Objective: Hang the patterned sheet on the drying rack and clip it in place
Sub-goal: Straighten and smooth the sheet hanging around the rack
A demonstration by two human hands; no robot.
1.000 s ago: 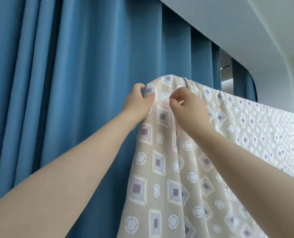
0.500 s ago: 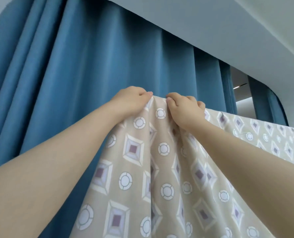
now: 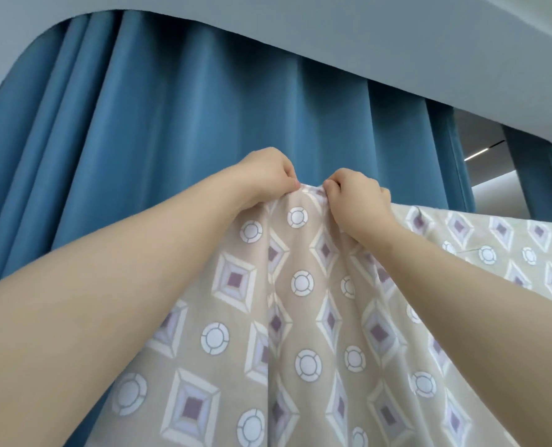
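One sheet (image 3: pixel 303 321): beige, printed with diamonds and rings, draped so its top edge runs from your hands away to the right; the rack under it is hidden. Your left hand (image 3: pixel 268 175) and right hand (image 3: pixel 355 195), side by side and equally near, each pinch the bunched top edge at its left end. No clip shows.

Curtained home interior: blue drapes (image 3: pixel 203 117)

The left hand (image 3: pixel 268 175) has moved from the side edge of the beige, diamond-and-circle patterned cotton sheet (image 3: pixel 300 317) to its top edge. The right hand (image 3: pixel 355 195) now pinches there too, close beside it, with the cloth bunched between them.
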